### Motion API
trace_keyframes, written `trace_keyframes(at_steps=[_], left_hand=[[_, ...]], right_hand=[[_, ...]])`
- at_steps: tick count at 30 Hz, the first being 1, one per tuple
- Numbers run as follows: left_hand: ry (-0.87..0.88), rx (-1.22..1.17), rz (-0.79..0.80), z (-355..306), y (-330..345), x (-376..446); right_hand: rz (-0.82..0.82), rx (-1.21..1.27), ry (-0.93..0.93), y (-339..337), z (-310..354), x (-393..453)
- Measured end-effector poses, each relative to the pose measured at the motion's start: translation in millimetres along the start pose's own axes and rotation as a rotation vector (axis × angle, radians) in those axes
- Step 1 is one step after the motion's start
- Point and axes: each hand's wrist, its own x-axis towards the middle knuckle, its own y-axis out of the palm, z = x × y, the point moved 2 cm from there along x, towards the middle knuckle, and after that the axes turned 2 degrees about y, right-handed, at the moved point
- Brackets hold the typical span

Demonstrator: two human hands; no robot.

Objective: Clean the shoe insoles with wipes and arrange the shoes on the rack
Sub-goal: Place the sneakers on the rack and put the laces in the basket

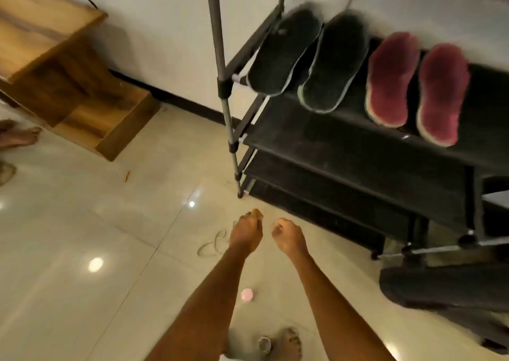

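Observation:
A black metal shoe rack (358,151) stands against the wall on the right. On its upper shelf lie two dark green-black insoles (283,54) (333,65) and two red-pink insoles (391,79) (440,93), side by side, toes toward the wall. My left hand (246,234) and my right hand (287,235) are stretched out low over the floor in front of the rack, close together, fingers curled in. Neither hand shows anything in it. No wipes are in view.
A wooden stepped cabinet (68,79) stands at the left wall. A shoelace (213,246) lies on the glossy tiles below my left hand. A small pink object (247,294) lies between my arms. Dark fabric (446,291) sits at the right. Another person's foot (19,137) shows at far left.

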Motion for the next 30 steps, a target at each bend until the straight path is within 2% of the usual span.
trace_keyframes(at_steps=[5, 10, 13, 19, 23, 26, 30], left_hand=[[-0.095, 0.096, 0.062, 89, 70, 9], [-0.194, 0.224, 0.083, 165, 128, 34], [-0.176, 0.359, 0.085, 192, 147, 50], [-0.126, 0.412, 0.042, 208, 142, 56], [-0.021, 0.106, -0.073, 187, 112, 40], [-0.058, -0.221, 0.005, 146, 75, 13], [0.028, -0.356, 0.076, 92, 12, -19]], right_hand=[[0.146, -0.041, 0.003, 98, -27, 47], [0.236, -0.078, -0.079, 179, -33, 89], [0.246, -0.012, -0.081, 203, -43, 108], [0.216, 0.036, -0.092, 203, -56, 116], [0.191, 0.031, -0.1, 180, -45, 102], [0.206, 0.013, -0.187, 143, -18, 72], [0.214, 0.06, -0.266, 77, 23, 14]])
